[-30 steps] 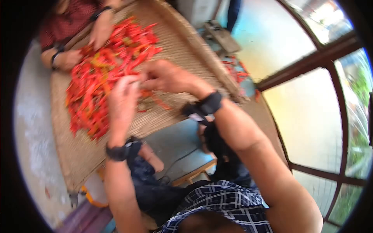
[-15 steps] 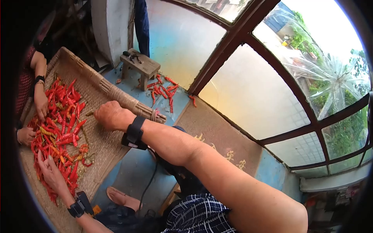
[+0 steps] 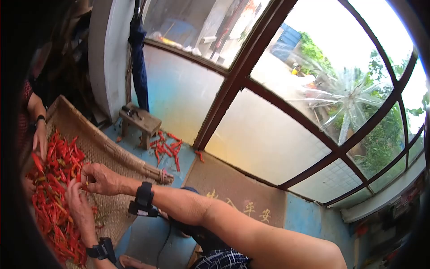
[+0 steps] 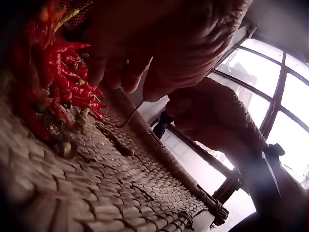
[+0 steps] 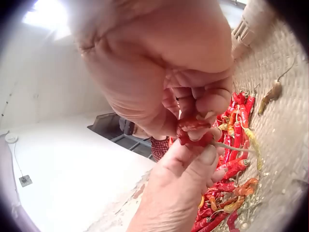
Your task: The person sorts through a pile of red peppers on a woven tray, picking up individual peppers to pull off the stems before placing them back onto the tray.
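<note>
A curled red chili pepper (image 5: 195,130) is between my two hands, with its thin pale stem (image 5: 231,147) pointing out to the side. My left hand (image 3: 82,210) pinches it between thumb and fingers from below. From above, the bent fingers of my right hand (image 3: 104,179) pinch the same chili pepper. Both hands are over the near side of a heap of red chili peppers (image 3: 53,197), a few of them yellow or orange. The heap lies on a large woven tray (image 3: 101,157). In the left wrist view my left hand (image 4: 178,43) hangs close over the weave.
Across the heap another person's hand (image 3: 40,141) is at the peppers. A brownish dried pepper (image 5: 272,96) lies on the weave. Beyond the tray's raised rim (image 3: 130,157) stand a small wooden stool (image 3: 141,120) and loose red peppers (image 3: 168,150) on the floor.
My hands were together over the heap, then apart: the right drawn to the right, the left reaching to the peppers. Now they meet again at a red chili pepper. The head view has swung right.
</note>
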